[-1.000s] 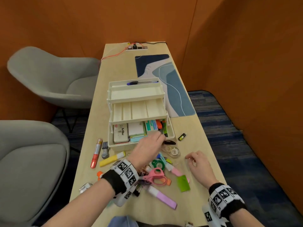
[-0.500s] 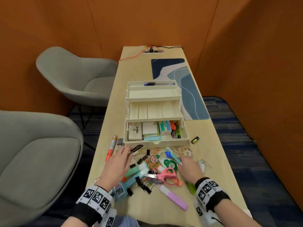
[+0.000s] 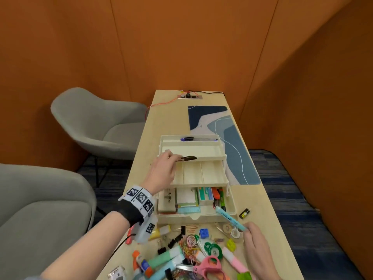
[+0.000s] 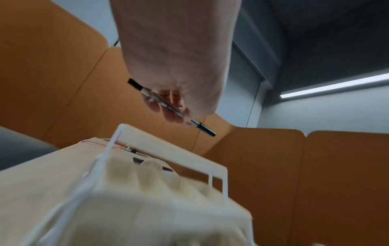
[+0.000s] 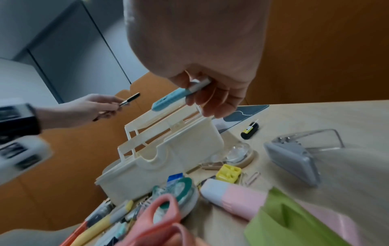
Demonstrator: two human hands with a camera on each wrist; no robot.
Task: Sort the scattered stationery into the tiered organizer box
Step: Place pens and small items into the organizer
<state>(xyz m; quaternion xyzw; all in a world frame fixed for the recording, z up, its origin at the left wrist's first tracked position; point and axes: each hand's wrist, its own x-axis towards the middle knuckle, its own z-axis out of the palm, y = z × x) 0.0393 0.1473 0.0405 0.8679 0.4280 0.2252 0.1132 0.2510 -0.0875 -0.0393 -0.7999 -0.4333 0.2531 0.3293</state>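
The cream tiered organizer box [image 3: 232, 209] stands open mid-table, with a blue pen [image 3: 198, 139] in its top tier. My left hand [image 3: 163, 170] pinches a black pen [image 3: 186, 158] and holds it over the front rim of the top tier; the left wrist view shows that black pen [image 4: 168, 106] between fingers and thumb above the box [image 4: 172, 148]. My right hand [image 3: 256, 245] grips a light blue pen [image 3: 230, 219] by its end, just in front of the bottom tier. The right wrist view shows this blue pen [image 5: 179, 94] raised before the box [image 5: 174, 144].
Loose stationery lies at the table's near end: pink scissors [image 3: 210, 267], green tape [image 3: 213, 248], mint markers [image 3: 165, 258], binder clips, rubber bands, a clear tape roll [image 3: 235, 233] and a small black item [image 3: 244, 213]. A blue mat [image 3: 232, 150] lies right of the box. Grey chairs [image 3: 96, 126] stand left.
My left hand has risen from the pile with the black pen to the box's top tier. My right hand has picked the light blue pen up off the table.
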